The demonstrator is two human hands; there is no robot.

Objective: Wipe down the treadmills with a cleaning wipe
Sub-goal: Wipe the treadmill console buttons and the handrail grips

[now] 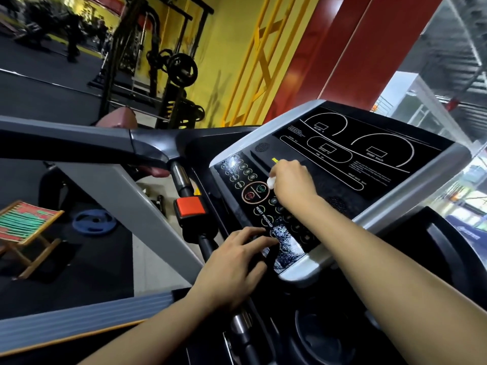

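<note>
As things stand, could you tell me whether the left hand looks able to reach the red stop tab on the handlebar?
Probably yes. The left hand rests with fingers spread on the console's lower edge, holding nothing, and the red stop tab sits just to its left with nothing between them.

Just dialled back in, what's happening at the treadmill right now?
A person is cleaning the black treadmill console. The right hand grips a small white cleaning wipe against the panel beside the round START/STOP button. The left hand rests with spread fingers on the console's lower edge, near wet, foamy streaks. The red safety clip sits untouched on the handlebar.
</note>
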